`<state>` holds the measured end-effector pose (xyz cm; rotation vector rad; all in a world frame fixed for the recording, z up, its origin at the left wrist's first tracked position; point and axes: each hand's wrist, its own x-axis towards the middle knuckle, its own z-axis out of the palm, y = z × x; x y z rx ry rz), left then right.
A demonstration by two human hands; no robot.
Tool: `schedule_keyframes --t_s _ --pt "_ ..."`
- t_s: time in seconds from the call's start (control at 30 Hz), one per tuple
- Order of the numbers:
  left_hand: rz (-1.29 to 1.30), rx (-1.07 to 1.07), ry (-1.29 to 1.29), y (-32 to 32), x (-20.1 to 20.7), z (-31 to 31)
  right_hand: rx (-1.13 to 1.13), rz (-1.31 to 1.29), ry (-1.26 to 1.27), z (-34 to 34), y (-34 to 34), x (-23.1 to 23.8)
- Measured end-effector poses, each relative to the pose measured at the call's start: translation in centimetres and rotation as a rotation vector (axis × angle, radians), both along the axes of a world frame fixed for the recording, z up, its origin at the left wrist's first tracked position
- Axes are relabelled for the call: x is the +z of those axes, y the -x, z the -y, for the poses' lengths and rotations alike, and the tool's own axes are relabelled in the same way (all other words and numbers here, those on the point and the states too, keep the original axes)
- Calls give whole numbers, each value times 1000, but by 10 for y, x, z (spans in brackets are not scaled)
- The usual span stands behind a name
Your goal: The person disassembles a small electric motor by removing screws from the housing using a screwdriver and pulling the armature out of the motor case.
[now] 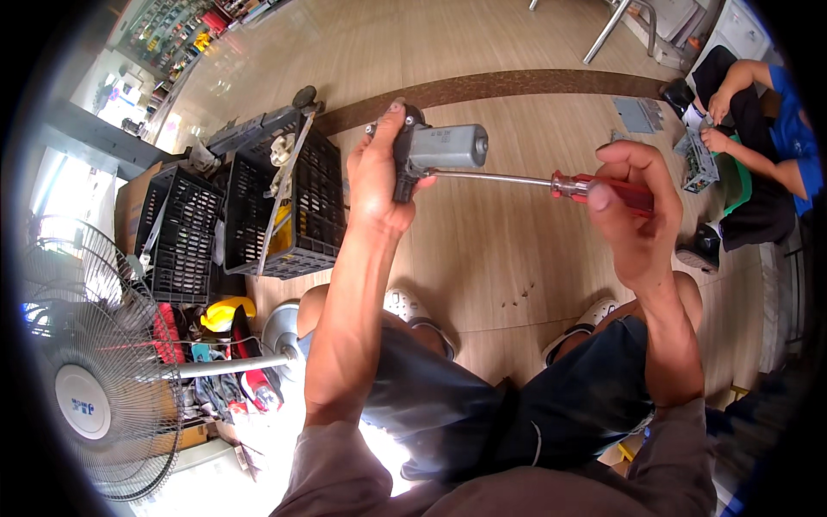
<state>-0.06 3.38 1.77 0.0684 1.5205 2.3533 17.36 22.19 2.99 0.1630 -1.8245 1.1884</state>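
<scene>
My left hand [379, 171] is closed round the black housing of a small electric motor [446, 146], whose grey metal can points to the right. In my right hand [642, 215] is a screwdriver [594, 188] with a clear red handle and a long steel shaft. The shaft lies almost level, and its tip meets the lower part of the black housing near my left fingertips. Whether the tip sits in a screw is too small to tell. Both hands are held up above the floor, in front of my knees.
Black plastic crates [293, 207] with parts stand at the left, behind a standing fan [95, 388]. Several small screws [519, 299] lie on the tiled floor [482, 250] between my shoes. At the right a co-worker in blue [797, 142] handles a metal chassis [696, 162].
</scene>
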Motion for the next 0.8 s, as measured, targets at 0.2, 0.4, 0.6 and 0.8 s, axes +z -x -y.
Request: schedule_keyframes --t_s 0.2,0.4,0.6,0.8 --pt "15 -25 4 0 -2 0 105 469 289 -10 -13 6" --pt "62 -7 6 1 -9 0 99 312 244 -6 -13 7" --pt "155 10 12 0 -12 -6 144 173 209 -9 -6 -1" --pt "207 -54 -71 -2 -14 -5 235 177 356 -13 -5 1"
